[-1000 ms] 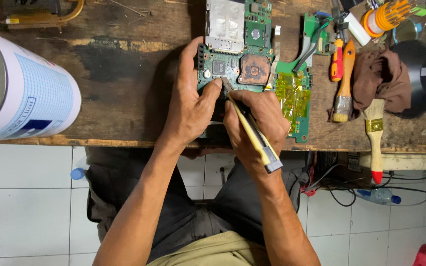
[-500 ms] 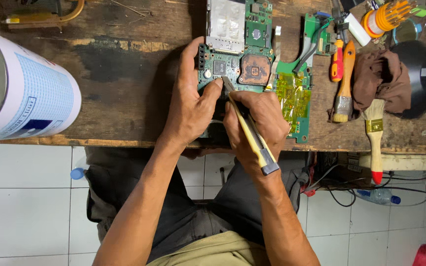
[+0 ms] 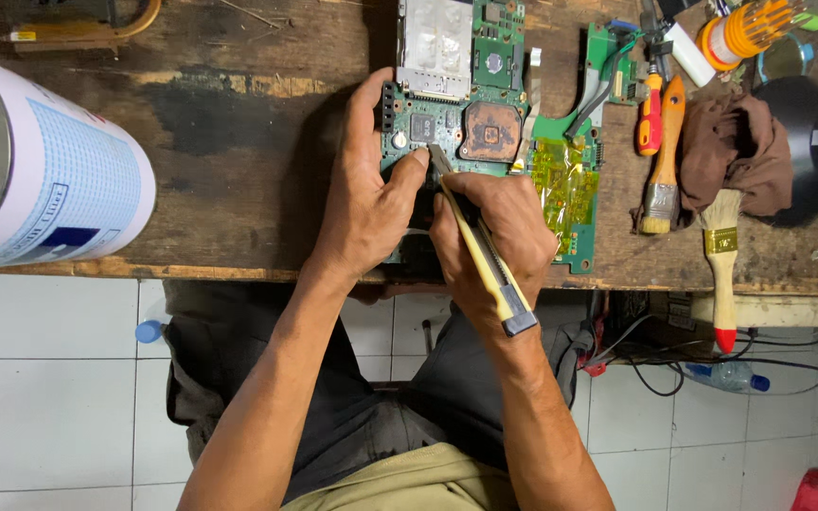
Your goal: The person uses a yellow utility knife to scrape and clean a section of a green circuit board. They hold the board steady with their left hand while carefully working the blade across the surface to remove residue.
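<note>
A green circuit board [image 3: 485, 85] with a silver shield and a copper-coloured pad lies on the worn wooden bench [image 3: 220, 142]. My left hand [image 3: 366, 203] presses down on the board's left side, thumb and fingers spread over it. My right hand [image 3: 499, 237] grips a yellow utility knife [image 3: 475, 241], its blade tip resting on the board near a dark chip, just beside my left thumb. A second green board [image 3: 570, 189] with yellow film lies to the right, touching the first.
A large white cylindrical can [image 3: 40, 161] lies at the left edge. To the right are two paintbrushes [image 3: 720, 265], a red-handled screwdriver [image 3: 650, 118], a brown rag [image 3: 736, 151] and a black lamp base [image 3: 802, 123]. White tiled floor, cables and plastic bottles are below.
The knife tip and right hand shifted very slightly on the board; the left hand stayed in place.
</note>
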